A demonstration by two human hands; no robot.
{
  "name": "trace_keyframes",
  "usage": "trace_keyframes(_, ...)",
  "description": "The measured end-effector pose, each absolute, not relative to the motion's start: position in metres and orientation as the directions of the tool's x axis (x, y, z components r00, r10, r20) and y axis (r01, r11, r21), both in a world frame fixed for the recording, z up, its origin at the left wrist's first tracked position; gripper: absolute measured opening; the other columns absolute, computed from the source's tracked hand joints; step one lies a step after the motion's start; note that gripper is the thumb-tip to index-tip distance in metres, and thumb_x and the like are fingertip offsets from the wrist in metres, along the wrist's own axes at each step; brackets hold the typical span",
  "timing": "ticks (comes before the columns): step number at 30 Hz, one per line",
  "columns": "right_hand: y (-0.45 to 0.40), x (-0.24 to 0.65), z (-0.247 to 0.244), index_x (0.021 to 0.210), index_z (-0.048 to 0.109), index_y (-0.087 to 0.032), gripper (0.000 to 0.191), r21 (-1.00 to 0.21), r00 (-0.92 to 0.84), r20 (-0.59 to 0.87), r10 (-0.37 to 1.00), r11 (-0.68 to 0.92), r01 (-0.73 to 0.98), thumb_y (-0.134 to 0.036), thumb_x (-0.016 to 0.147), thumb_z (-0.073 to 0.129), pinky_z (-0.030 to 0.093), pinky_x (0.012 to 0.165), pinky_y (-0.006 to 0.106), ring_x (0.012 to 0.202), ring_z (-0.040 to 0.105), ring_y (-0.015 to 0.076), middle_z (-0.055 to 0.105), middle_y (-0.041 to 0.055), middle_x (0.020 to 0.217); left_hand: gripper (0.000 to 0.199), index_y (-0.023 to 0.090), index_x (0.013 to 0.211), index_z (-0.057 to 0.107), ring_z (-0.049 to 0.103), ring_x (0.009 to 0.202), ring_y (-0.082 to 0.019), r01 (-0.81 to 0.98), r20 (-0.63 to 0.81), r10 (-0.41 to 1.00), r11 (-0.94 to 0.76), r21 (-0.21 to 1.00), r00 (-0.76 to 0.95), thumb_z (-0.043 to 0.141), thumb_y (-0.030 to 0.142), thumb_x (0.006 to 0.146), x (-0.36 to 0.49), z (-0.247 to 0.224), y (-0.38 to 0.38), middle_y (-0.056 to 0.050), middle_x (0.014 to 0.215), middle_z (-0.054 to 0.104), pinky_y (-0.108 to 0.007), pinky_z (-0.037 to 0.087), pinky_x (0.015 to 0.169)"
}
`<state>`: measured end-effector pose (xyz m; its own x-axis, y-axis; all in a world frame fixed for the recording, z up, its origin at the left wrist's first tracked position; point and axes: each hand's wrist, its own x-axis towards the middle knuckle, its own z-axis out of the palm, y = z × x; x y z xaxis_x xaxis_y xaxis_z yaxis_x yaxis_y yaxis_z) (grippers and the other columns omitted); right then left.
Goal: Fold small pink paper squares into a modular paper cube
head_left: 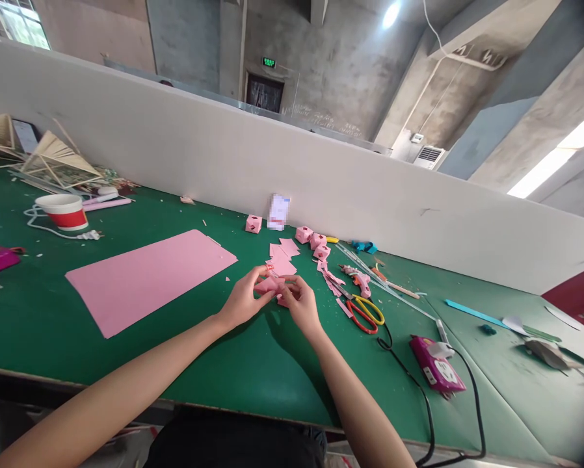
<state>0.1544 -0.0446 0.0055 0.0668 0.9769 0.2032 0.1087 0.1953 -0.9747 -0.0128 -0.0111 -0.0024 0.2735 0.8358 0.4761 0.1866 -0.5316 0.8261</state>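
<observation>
Between both hands is a small folded piece of pink paper (269, 285). My left hand (246, 296) pinches its left side with thumb and fingers, and my right hand (299, 302) grips its right side. Just beyond them lie loose pink paper pieces (283, 257). Farther back sit folded pink paper cubes, one (253, 224) left of a propped phone (278, 212) and several to its right (304, 234). A large pink sheet (150, 279) lies flat to the left of my hands.
Scissors (365, 313), pink strips and a pink glue gun (363, 283) lie right of my hands. A magenta power strip (437, 365) with black cables is at the right. A paper cup (64, 212) stands at the left, before a white partition (199, 143).
</observation>
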Motion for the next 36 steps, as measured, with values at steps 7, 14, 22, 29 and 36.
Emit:
trace_keyframes(7,-0.041,0.153,0.003,0.094,0.065,-0.022,0.045,-0.99,0.159,0.134,0.978,0.14,-0.025,-0.06,0.072,0.077,0.057,0.064,0.029,0.061,0.066,0.0151,0.073,-0.0003,0.073,0.039,0.024,0.126,0.054,0.062,0.122,-0.027,0.247,0.533,0.801,-0.594,0.766,0.273,0.062,0.02,0.088,-0.012,-0.01,-0.008,-0.011,0.132,0.063,-0.04,0.053,0.101)
trace_keyframes(14,-0.043,0.151,0.004,0.098,0.065,-0.02,0.049,-0.986,0.2,0.018,0.98,0.051,-0.16,-0.055,0.067,0.082,0.057,0.064,0.028,0.063,0.07,0.0159,0.071,-0.0014,0.073,0.039,0.024,0.13,0.049,0.063,0.114,-0.024,0.248,0.587,0.783,-0.621,0.743,0.205,0.056,0.022,0.092,-0.011,-0.013,-0.006,-0.013,0.13,0.056,-0.036,0.058,0.089)
trace_keyframes(22,-0.043,0.148,0.005,0.093,0.064,-0.022,0.045,-0.929,0.15,-0.042,0.988,0.017,-0.371,-0.037,0.058,0.088,0.056,0.066,0.027,0.063,0.069,0.0136,0.072,-0.0026,0.079,0.039,0.025,0.126,0.054,0.065,0.113,-0.024,0.219,0.587,0.781,-0.624,0.75,0.212,0.066,0.038,0.092,-0.014,-0.008,-0.006,-0.01,0.125,0.063,-0.038,0.058,0.09)
trace_keyframes(29,-0.043,0.148,0.005,0.097,0.068,-0.022,0.048,-0.942,0.1,-0.032,0.995,0.004,-0.335,-0.04,0.058,0.091,0.055,0.069,0.026,0.064,0.067,0.0123,0.076,-0.0009,0.083,0.04,0.025,0.126,0.054,0.067,0.117,-0.025,0.133,0.556,0.801,-0.59,0.797,0.22,0.069,0.036,0.091,-0.011,-0.008,-0.01,-0.011,0.131,0.066,-0.042,0.057,0.098)
trace_keyframes(36,-0.044,0.148,0.007,0.099,0.069,-0.021,0.05,-0.961,0.159,-0.02,0.987,0.025,-0.277,-0.044,0.06,0.089,0.055,0.066,0.027,0.062,0.066,0.0133,0.07,-0.003,0.073,0.035,0.023,0.124,0.05,0.072,0.107,-0.023,0.018,0.504,0.856,-0.509,0.86,0.114,0.064,0.036,0.094,-0.013,-0.001,-0.012,-0.011,0.125,0.067,-0.035,0.06,0.089)
